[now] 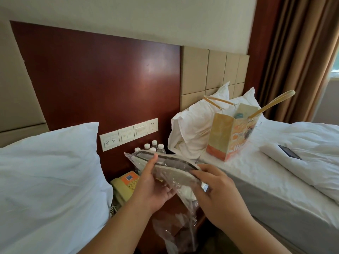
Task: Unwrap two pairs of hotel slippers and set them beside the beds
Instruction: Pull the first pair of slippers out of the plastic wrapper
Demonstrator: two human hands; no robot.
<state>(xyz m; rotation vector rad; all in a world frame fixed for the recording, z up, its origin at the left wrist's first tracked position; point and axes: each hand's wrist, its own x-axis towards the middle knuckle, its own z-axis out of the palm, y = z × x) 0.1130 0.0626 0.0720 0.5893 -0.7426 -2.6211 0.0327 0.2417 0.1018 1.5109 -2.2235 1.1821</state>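
Two white beds (256, 180), wooden nightstand (165, 217) between, bottles (154, 146) on it.

Two hands hold a plastic-wrapped pair of slippers between two hotel beds.

The left hand (153, 187) supports the slippers (176, 171) from below with its thumb on top, while the right hand (218, 197) pinches the clear wrapper (183, 217), whose loose end hangs down. Behind them, water bottles (153, 146) stand by a yellow telephone (124, 187) under a row of wall switches (128, 134). The left bed's pillow (51, 180) lies near; on the right bed (256, 180) a paper bag (231, 136) stands against pillows (194, 129), and a dark phone (289, 152) rests on the folded duvet (311, 162).
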